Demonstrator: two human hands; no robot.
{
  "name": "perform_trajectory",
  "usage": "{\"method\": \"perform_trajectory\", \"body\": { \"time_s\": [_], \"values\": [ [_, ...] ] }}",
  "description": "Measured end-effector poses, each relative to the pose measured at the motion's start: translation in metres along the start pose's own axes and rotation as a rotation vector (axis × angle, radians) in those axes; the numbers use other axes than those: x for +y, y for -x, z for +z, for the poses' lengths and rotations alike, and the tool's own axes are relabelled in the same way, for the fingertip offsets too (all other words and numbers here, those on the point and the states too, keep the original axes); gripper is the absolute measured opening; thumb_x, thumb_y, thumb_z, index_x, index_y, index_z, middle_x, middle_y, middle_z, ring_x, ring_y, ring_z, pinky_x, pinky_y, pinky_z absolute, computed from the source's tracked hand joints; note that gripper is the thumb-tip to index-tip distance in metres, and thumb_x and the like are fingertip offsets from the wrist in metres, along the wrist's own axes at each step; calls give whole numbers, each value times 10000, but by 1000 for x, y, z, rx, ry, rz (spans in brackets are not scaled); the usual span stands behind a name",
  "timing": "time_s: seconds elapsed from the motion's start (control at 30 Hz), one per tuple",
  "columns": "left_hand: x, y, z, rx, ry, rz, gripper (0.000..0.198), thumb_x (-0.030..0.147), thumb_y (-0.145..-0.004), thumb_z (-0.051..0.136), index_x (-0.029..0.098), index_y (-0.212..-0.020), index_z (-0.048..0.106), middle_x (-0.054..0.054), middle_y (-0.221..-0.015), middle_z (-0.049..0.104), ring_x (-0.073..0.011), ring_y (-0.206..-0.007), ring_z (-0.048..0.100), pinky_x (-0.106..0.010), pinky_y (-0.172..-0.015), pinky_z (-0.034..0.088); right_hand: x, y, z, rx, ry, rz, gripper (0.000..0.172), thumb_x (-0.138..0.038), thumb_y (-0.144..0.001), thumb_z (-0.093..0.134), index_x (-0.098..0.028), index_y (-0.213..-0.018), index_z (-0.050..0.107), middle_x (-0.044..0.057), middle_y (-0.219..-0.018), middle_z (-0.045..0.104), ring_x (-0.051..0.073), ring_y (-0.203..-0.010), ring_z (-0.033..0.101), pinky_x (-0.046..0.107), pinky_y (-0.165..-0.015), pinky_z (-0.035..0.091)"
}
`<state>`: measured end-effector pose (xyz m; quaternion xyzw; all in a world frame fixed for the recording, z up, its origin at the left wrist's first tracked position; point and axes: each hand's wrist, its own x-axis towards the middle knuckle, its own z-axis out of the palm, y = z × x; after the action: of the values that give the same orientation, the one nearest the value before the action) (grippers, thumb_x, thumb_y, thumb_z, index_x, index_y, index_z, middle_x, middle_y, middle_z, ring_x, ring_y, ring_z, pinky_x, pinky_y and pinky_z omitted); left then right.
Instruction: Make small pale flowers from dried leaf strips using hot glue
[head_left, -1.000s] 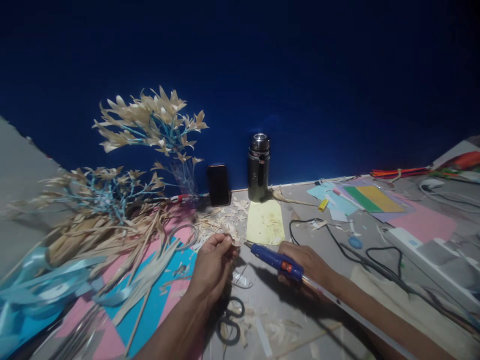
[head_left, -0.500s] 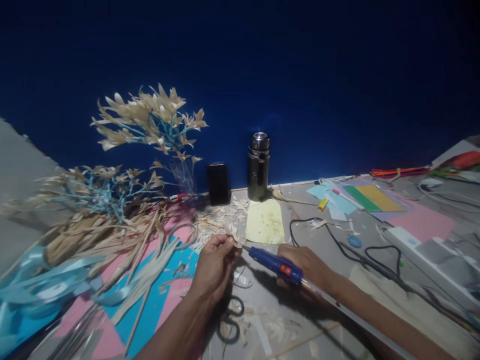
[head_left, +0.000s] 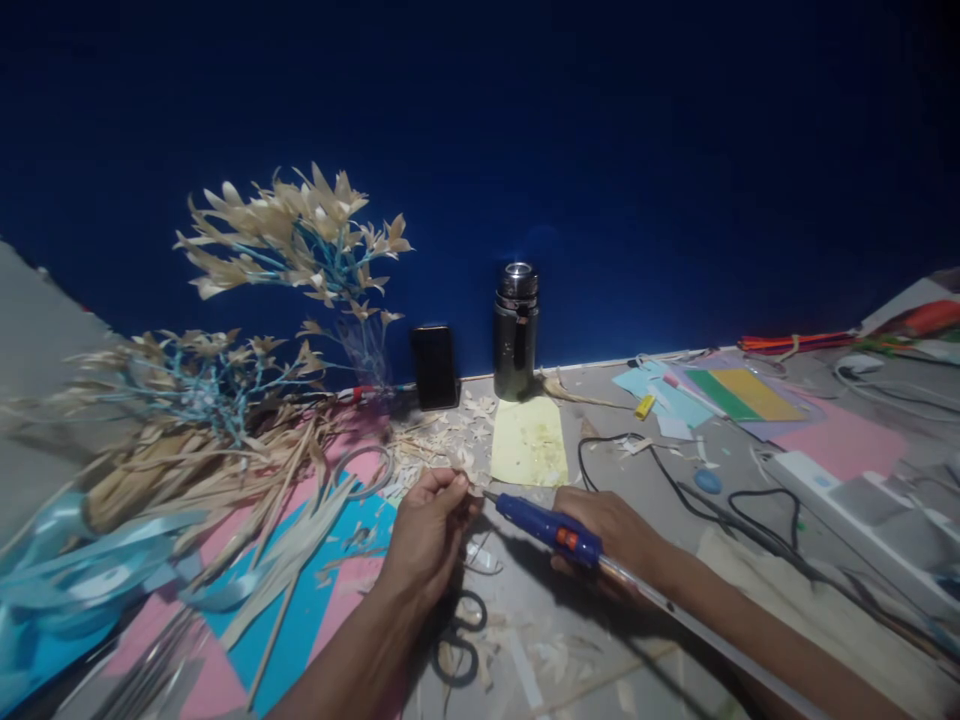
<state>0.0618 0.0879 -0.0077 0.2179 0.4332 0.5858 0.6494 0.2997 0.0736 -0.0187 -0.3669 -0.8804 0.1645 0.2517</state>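
My right hand (head_left: 611, 535) is wrapped round a blue hot glue gun (head_left: 544, 525) with an orange switch and a long clear glue stick out of its back. The nozzle points left, close to the fingertips of my left hand (head_left: 431, 520). Thumb and fingers of that left hand are pinched on something small that I cannot make out. Below the hands lie black-handled scissors (head_left: 456, 640), partly hidden by my left wrist. Pale husk scraps (head_left: 559, 660) are scattered round them.
Husk flowers on blue stems (head_left: 300, 240) stand in a clear vase at back left. A phone (head_left: 435, 368) and a dark flask (head_left: 516, 335) stand by the wall. Yellow paper (head_left: 529, 445) lies before the flask. Cables and a white power strip (head_left: 862, 530) are at right; light-blue ribbon (head_left: 97, 560) at left.
The glue gun's nozzle has shifted very slightly left. Both hands keep nearly the same pose, and the whole view has moved a little.
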Motion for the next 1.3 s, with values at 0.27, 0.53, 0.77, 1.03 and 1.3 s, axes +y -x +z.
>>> {"method": "perform_trajectory", "body": {
  "time_s": [0.27, 0.53, 0.77, 1.03, 1.3],
  "values": [
    [2, -3, -4, 13, 17, -61, 188, 70, -743, 779, 150, -720, 610, -3, -666, 616, -105, -583, 611, -180, -553, 533, 3, 0, -1, 66, -1, -53, 255, -441, -953, 497, -223, -822, 494, 30, -737, 597, 167, -612, 532, 276, -560, 324],
    [-1, 0, 0, 2, -7, 4, 312, 185, -583, 912, 150, -675, 616, 20, -630, 612, -98, -560, 583, -186, -563, 519, 1, 1, -2, -25, 18, 29, 226, -421, -904, 564, -212, -825, 527, 34, -759, 627, 168, -624, 551, 267, -565, 312],
    [-2, 1, 0, -3, -2, -3, 334, 201, -570, 923, 153, -664, 606, 27, -631, 604, -94, -563, 576, -191, -572, 515, -2, 0, -4, -9, -7, 1, 271, -464, -914, 517, -213, -811, 519, 40, -743, 615, 167, -606, 537, 274, -561, 307],
    [7, -3, -5, 10, 52, -58, 191, 66, -746, 771, 148, -757, 599, 1, -693, 612, -107, -610, 618, -187, -568, 523, -1, -3, -14, -144, 40, 227, 215, -401, -912, 614, -204, -832, 578, 33, -832, 663, 180, -704, 589, 276, -619, 328],
    [11, 3, -3, -103, 178, -127, 269, 40, -741, 767, 158, -756, 526, 65, -658, 483, -18, -425, 365, -123, -356, 265, -10, 3, -33, -287, 128, 221, 218, -90, -751, 602, -187, -946, 614, 78, -979, 643, 229, -888, 597, 311, -764, 415]
  ]
}}
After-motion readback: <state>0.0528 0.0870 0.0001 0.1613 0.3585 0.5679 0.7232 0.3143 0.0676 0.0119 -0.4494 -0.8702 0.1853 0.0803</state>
